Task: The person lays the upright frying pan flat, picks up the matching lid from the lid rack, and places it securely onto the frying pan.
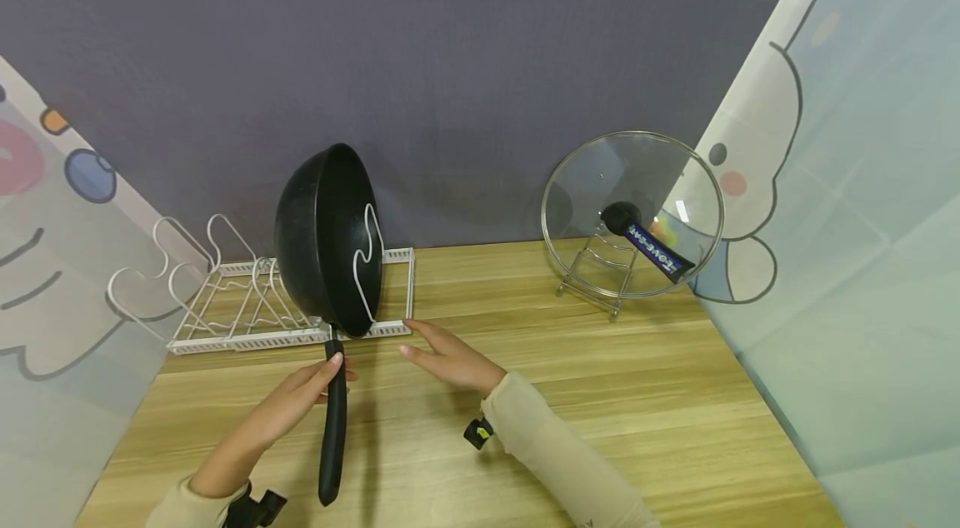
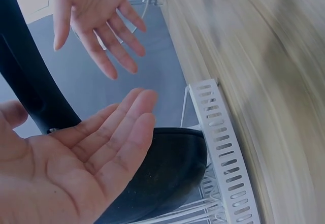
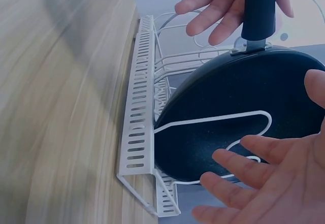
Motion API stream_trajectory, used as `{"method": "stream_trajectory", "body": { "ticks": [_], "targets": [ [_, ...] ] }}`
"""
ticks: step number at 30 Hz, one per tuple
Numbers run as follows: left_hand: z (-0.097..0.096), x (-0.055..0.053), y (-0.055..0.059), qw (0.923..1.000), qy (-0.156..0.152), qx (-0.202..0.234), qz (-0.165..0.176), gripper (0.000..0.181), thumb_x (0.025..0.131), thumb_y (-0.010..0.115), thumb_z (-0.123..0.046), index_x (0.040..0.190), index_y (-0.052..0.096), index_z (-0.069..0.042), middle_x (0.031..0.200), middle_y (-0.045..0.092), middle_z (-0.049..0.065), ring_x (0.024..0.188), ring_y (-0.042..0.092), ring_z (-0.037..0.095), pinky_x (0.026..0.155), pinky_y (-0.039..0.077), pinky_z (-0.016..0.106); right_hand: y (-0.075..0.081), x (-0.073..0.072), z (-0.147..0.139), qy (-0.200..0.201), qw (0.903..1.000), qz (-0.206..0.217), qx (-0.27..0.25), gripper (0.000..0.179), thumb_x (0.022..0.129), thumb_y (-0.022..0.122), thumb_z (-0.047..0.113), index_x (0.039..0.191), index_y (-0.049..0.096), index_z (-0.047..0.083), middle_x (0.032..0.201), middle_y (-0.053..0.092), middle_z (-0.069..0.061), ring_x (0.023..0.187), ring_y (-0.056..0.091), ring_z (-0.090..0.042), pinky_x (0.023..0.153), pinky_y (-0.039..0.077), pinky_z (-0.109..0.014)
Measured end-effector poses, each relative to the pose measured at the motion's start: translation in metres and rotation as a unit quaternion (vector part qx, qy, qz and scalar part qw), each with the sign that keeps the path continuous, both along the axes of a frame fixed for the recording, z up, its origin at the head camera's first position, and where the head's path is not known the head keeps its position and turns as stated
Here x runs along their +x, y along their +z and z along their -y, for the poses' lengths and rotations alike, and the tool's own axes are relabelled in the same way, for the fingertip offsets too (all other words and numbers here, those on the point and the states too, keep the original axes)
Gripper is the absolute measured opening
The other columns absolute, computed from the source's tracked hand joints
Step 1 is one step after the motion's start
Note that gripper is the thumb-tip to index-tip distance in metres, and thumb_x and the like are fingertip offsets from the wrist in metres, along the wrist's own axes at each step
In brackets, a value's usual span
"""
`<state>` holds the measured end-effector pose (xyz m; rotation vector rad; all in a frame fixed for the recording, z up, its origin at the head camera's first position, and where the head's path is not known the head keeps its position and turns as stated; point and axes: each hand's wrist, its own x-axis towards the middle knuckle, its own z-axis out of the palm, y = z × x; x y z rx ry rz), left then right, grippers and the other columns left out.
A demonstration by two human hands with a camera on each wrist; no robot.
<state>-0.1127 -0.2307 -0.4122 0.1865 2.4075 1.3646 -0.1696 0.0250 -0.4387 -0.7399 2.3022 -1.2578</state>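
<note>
A black wok point(image 1: 303, 236) stands on its side in a white wire rack point(image 1: 247, 341), its long black handle point(image 1: 332, 436) pointing toward me. My left hand point(image 1: 288, 403) is at the upper part of that handle, thumb on one side and extended fingers on the other. In the left wrist view its fingers point(image 2: 117, 132) lie straight, with the palm turned up beside the wok. My right hand point(image 1: 453, 357) is spread in the air near the rack's right front corner, holding nothing. From the right wrist view, its fingers point(image 3: 249, 168) are apart in front of the wire loop and the wok's inside.
At the right, a glass lid point(image 1: 577, 186) with a black handle leans upright on a small metal stand point(image 1: 592, 288). A dark grey panel point(image 1: 465, 78) closes off the back of the wooden table point(image 1: 525, 436). Patterned walls point(image 1: 847, 261) flank both sides.
</note>
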Motion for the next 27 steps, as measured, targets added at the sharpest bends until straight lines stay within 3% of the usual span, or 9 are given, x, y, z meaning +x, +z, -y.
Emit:
{"method": "stream_trajectory", "body": {
  "ticks": [14,21,27],
  "targets": [
    [-0.001,0.0,0.001,0.9998,-0.01,0.011,0.012,0.056,0.104,0.028,-0.036,0.12,0.054,0.012,0.113,0.065,0.021,0.11,0.059,0.037,0.083,0.05,0.036,0.005,-0.001,0.015,-0.009,0.9978,0.053,-0.039,0.063,0.093,0.038,0.06,0.147,0.026,0.031,0.152,0.029,0.01,0.141,0.026,-0.016,0.112,0.029,-0.046],
    [-0.001,0.003,-0.001,0.9977,-0.029,0.046,0.04,0.055,0.103,0.031,-0.035,0.122,0.052,0.013,0.116,0.063,0.022,0.105,0.062,0.03,0.086,0.05,0.039,0.006,-0.001,0.026,-0.002,0.9951,0.08,-0.059,0.061,0.094,0.039,0.059,0.146,0.029,0.03,0.15,0.034,0.007,0.139,0.032,-0.018,0.109,0.034,-0.043],
    [-0.003,0.005,-0.003,0.9951,-0.032,0.074,0.057,0.057,0.103,0.031,-0.035,0.125,0.047,0.015,0.117,0.062,0.024,0.107,0.061,0.034,0.087,0.05,0.038,0.007,0.0,0.035,0.003,0.9928,0.095,-0.074,0.062,0.094,0.04,0.057,0.146,0.032,0.024,0.149,0.036,0.008,0.137,0.035,-0.018,0.108,0.035,-0.041]
  ]
}}
